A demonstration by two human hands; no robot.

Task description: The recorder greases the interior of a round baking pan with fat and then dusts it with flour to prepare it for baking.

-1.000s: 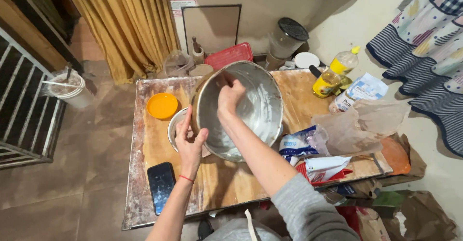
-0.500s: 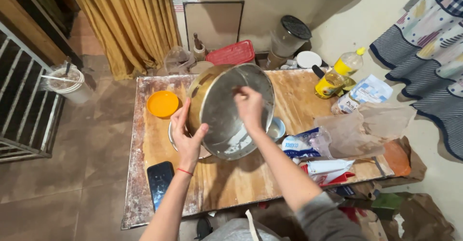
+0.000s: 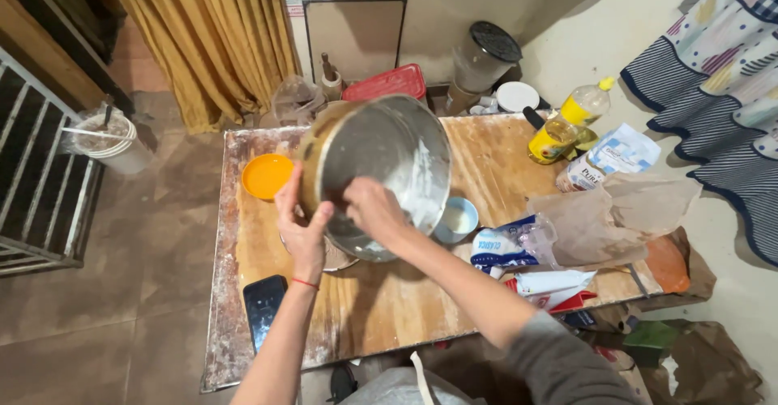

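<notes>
Head view, now: the metal bowl (image 3: pixel 381 174) is tipped up on edge over the middle of the wooden board (image 3: pixel 502 158), its open mouth facing the camera and a white floury smear down the inside at about 3 o'clock. The left hand (image 3: pixel 301 228) grasps the rim at 7 o'clock, fingers wrapped round the outside wall. The right hand (image 3: pixel 374 211) is inside the bowl at about 6 o'clock, fingers curled against the inner surface (whether it pinches anything I cannot tell). Under the bowl's lower edge a plate (image 3: pixel 340 257) shows partly.

Around it: an orange lid (image 3: pixel 266 175) at 9 o'clock of the bowl, a small pale cup (image 3: pixel 459 218) at 4 o'clock, a phone (image 3: pixel 264 308) at 7 o'clock near the board's edge, an oil bottle (image 3: pixel 567 125) and a flour bag (image 3: pixel 608 155) at 2 o'clock.

Handling, as I judge it: the bowl is stiff, thin-walled and probably light for its width, but smooth and dusty, so slippery; the rolled rim is the sure hold, best with a second hand steadying the wall.

Against the frame half a second ago: the bowl is tilted steeper, and the right hand has dropped from the upper inside toward the lower rim; the left hand stays on the rim.
</notes>
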